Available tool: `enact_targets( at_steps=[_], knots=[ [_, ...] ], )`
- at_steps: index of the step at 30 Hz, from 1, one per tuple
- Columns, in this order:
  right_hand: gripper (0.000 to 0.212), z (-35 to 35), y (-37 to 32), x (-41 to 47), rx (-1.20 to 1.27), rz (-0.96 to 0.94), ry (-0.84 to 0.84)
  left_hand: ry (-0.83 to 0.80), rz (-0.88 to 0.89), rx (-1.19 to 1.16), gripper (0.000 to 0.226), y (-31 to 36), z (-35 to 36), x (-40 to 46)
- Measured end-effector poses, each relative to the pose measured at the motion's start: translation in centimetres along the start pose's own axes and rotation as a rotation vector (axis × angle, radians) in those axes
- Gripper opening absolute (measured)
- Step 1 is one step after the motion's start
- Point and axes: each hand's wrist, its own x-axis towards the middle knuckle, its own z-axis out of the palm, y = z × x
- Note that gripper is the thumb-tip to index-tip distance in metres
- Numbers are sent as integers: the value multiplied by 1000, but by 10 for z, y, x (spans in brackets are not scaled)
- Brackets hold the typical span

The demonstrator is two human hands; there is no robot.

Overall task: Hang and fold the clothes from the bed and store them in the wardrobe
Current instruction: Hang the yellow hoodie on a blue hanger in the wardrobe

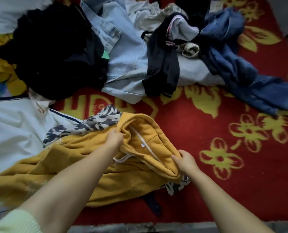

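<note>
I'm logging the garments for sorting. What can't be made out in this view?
- Yellow hoodie: front hidden, bunched under both arms.
- Size label inside it: too small to read.
- Camouflage garment: mostly under the hoodie.
- White garment: cut off by the left edge.

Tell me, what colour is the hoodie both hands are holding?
Mustard yellow hoodie, with a white drawstring; seen in the head view.
</note>
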Motion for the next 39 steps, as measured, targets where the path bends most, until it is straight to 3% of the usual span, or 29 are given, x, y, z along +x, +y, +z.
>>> enact_targets(
  at_steps=[7,10,16,19,21,22,23,26,30,33,35,37,39],
  knots=[
    [17,-26,-64,-53,247,-76,115,-17,-93,-256,30,3,-110,-83],
    [19,-30,-111,-84,388,-106,118,-61,-26,-272,36,-2,-152,-125],
    [23,-25,-216,-206,734,-296,-28,-158,180,-263,13,-51,-235,-225],
    [18,-11,-253,-290,701,-486,-131,-87,393,23,25,-90,-277,-270],
    [18,6,-268,-345,661,-594,-187,98,451,266,26,-121,-300,-303],
    [18,17,-273,-372,645,-644,-206,170,452,271,23,-138,-312,-321],
    [18,29,-277,-398,627,-687,-211,213,464,201,21,-154,-325,-338],
    [17,56,-278,-456,544,-760,-135,227,489,-291,18,-188,-367,-390],
    [19,81,-261,-487,331,-734,-15,215,590,-755,19,-216,-405,-464],
    [50,105,-249,-512,85,-760,7,259,685,-926,14,-232,-415,-523],
    [75,129,-243,-540,-227,-920,51,323,709,-1011,15,-245,-414,-558],
    [80,160,-230,-574,-486,-1113,-58,402,727,-1111,14,-259,-407,-588],
    [56,197,-204,-607,-646,-1195,-277,498,707,-1204,16,-280,-395,-615]
  ],
)
